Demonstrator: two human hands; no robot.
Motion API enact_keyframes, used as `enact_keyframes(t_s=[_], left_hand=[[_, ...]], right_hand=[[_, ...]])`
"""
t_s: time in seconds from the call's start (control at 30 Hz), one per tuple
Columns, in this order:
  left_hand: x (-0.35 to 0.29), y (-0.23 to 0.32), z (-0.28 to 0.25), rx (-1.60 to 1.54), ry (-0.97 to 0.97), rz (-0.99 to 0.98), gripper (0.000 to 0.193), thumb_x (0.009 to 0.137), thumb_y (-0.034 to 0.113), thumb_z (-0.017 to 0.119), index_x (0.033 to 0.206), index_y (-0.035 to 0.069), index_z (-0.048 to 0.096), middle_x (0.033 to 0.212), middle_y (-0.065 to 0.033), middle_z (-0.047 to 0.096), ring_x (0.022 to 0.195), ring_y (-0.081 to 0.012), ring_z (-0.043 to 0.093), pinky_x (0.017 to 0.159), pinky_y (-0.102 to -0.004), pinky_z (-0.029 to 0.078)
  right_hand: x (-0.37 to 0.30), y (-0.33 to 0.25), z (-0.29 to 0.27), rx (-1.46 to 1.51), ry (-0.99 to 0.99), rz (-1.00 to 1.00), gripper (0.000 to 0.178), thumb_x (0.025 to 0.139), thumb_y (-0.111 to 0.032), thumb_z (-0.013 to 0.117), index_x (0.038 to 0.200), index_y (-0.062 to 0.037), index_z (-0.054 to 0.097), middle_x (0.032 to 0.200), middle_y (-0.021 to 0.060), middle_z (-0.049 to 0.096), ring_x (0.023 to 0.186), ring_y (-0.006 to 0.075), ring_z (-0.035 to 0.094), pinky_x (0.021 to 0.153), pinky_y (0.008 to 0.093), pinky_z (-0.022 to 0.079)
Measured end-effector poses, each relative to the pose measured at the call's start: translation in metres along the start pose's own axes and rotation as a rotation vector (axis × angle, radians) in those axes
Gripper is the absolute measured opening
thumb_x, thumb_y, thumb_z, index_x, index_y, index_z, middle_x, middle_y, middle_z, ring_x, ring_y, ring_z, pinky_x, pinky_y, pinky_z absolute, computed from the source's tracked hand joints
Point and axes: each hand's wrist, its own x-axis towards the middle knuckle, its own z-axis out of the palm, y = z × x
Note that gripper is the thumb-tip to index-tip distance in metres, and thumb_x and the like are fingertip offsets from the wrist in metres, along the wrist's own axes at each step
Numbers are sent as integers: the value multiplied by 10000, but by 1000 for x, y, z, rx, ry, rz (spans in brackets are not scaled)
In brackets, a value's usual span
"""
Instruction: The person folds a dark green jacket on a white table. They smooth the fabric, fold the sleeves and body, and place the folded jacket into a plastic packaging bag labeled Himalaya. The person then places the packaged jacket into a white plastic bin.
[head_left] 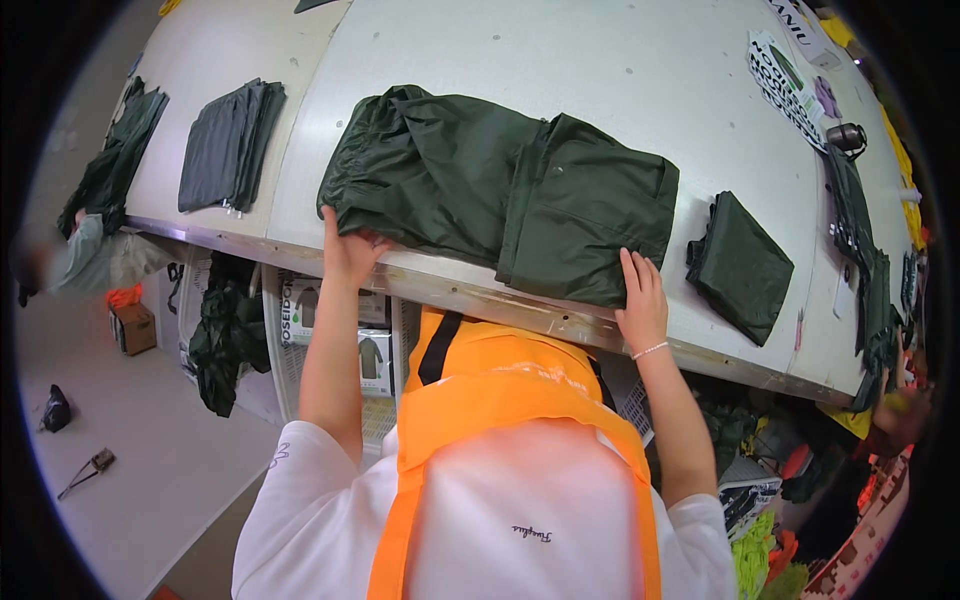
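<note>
Both hands on the near edge of a folded dark green garment, at the table's front lip.

The dark green garment (500, 195) lies on the white table (620, 70), long axis running left to right along the metal front edge. The left hand (347, 250) pinches its near-left corner, fingers curled on the cloth. The right hand (642, 300) lies flat and open on the near-right corner. The bulk of the garment lies away from both hands. A smaller folded green piece (742, 265) sits apart, nearer the right hand.

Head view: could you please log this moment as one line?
left hand: on folded dark green garment | right hand: on garment | pale worktable
</note>
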Motion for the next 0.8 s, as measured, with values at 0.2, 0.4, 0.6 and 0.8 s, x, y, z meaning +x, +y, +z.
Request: enact_keyframes(t_s=[0.2, 0.4, 0.6, 0.8], left_hand=[[60, 3, -10, -65, 284, 70, 361, 850, 174, 650, 1156, 42, 509, 1108, -114, 534, 1016, -247, 516, 867, -414, 451], [29, 32, 13, -40, 259, 214, 281, 810, 73, 639, 1077, 32, 561, 1043, -104, 572, 918, -246, 563, 756, -401, 514], [-61, 160, 87, 111, 78, 712, 145, 856, 164, 637, 890, 24, 626, 850, -88, 663, 769, -182, 661, 707, -301, 549], [47, 183, 144, 1029, 127, 772, 750, 822, 603, 541, 1305, 36, 455, 1050, -178, 654, 912, -263, 663, 788, -333, 520]], right_hand=[[18, 11, -35, 8, -177, -245, 900, 608, 64, 609, 1425, -171, 315, 1441, 159, 303, 1257, 369, 357, 985, 413, 420], [39, 22, -20, -77, -43, -252, 625, 627, 38, 626, 1219, -146, 543, 1258, 85, 543, 1106, 312, 527, 875, 382, 487], [60, -44, -148, 420, -96, -64, 485, 614, 18, 516, 1092, -15, 593, 827, 154, 653, 756, 190, 622, 734, 266, 476], [121, 16, -132, 851, -303, 170, 488, 651, 29, 453, 1126, 79, 554, 963, 80, 637, 865, 140, 568, 799, 251, 452]])
